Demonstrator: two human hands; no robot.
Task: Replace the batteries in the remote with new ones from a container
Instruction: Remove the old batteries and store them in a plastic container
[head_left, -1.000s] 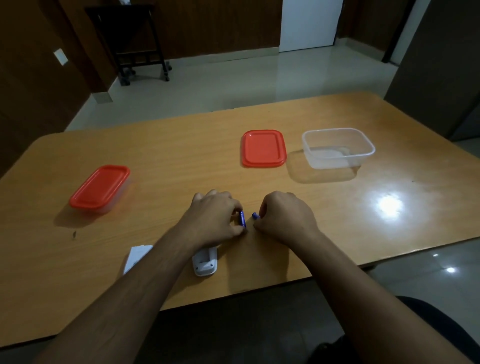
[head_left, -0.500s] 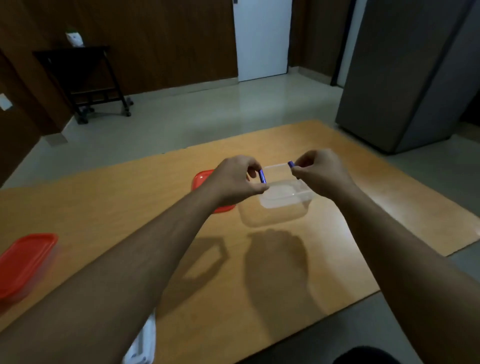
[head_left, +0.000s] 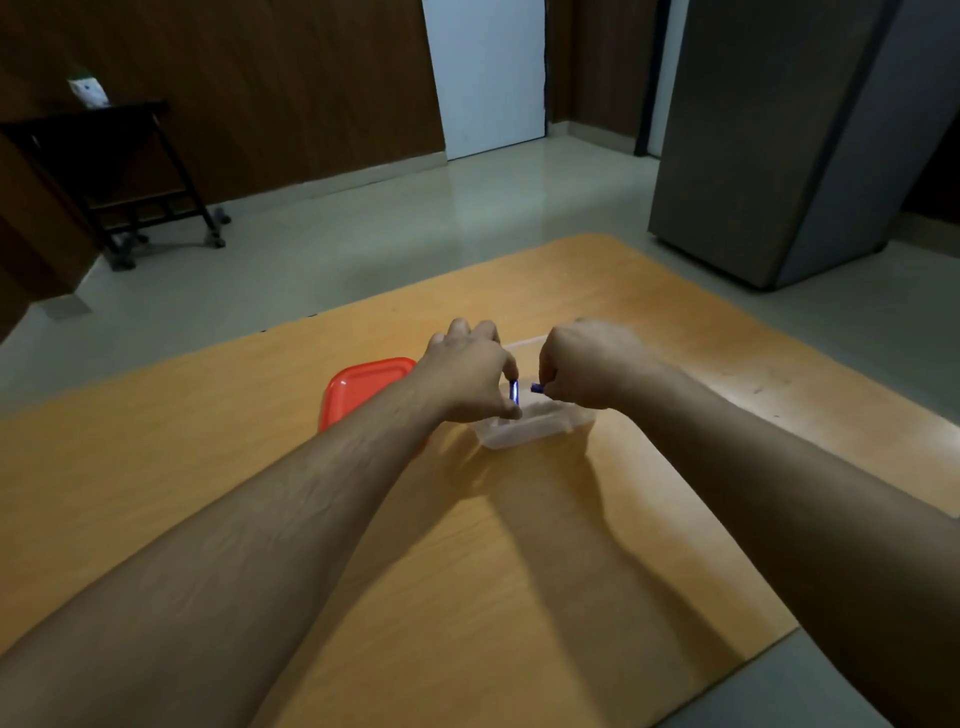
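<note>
Pinching blue battery (head_left: 514, 392) upright, left hand (head_left: 470, 376) fingers, right hand (head_left: 589, 369) gripping 2nd battery (head_left: 536, 387), both over clear container (head_left: 530, 428).

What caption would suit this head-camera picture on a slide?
Left hand and right hand each hold a blue battery over a clear container beside its red lid.
</note>
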